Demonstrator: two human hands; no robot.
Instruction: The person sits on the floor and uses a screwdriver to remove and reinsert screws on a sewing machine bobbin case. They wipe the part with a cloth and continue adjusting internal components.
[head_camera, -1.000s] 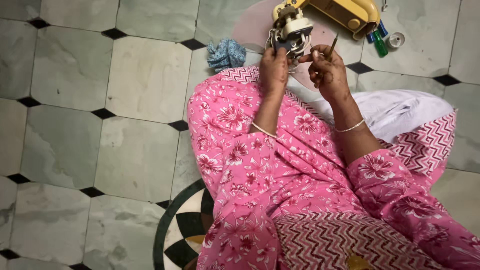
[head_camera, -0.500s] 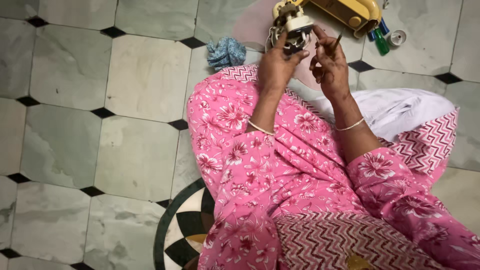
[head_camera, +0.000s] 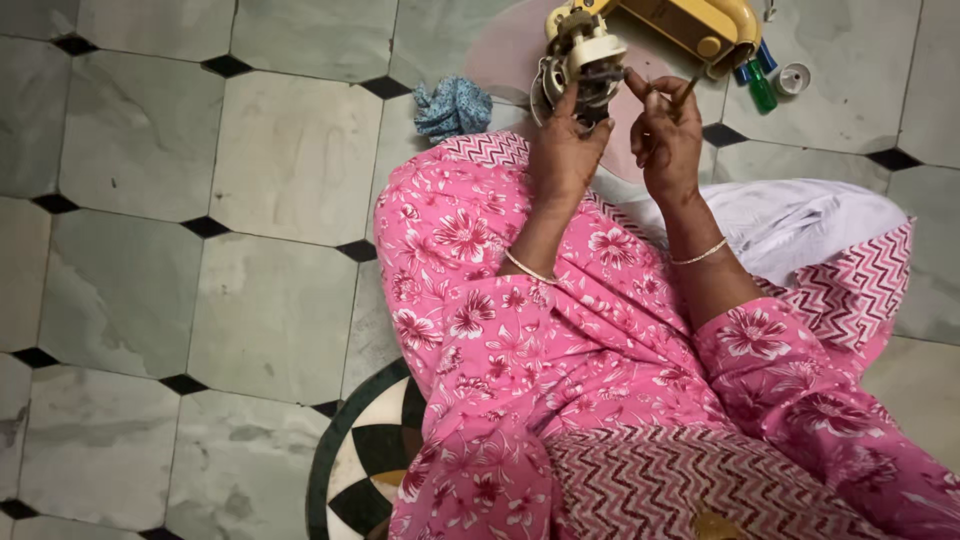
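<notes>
Containers: I see one green bottle (head_camera: 762, 92), a blue thing just beside it, and one small white round cap or spool (head_camera: 793, 79), all on the floor by the right end of the sewing machine — I cannot tell what is in the bottle.
Sewing machine: one yellow sewing machine (head_camera: 690, 22) lies on the floor at the top of my view, its head end with the metal parts (head_camera: 583, 65) turned toward the person.
Left hand: my left hand (head_camera: 562, 150) is up against the machine's head end, fingers loosely curled and touching the metal parts; how tightly it holds them I cannot tell.
Right hand: my right hand (head_camera: 668, 135) is narrowed to a pinch around one thin dark stick-like tool (head_camera: 688, 92), just beside the head end.
Wrists: two thin bangles, one on each.
Floor: pale tiles (head_camera: 290, 150) with small black squares — one crumpled blue cloth (head_camera: 452, 105) lies left of the machine.
Clothes: pink flowered garment (head_camera: 500, 330) over the knees, white cloth (head_camera: 800, 220) at right.
</notes>
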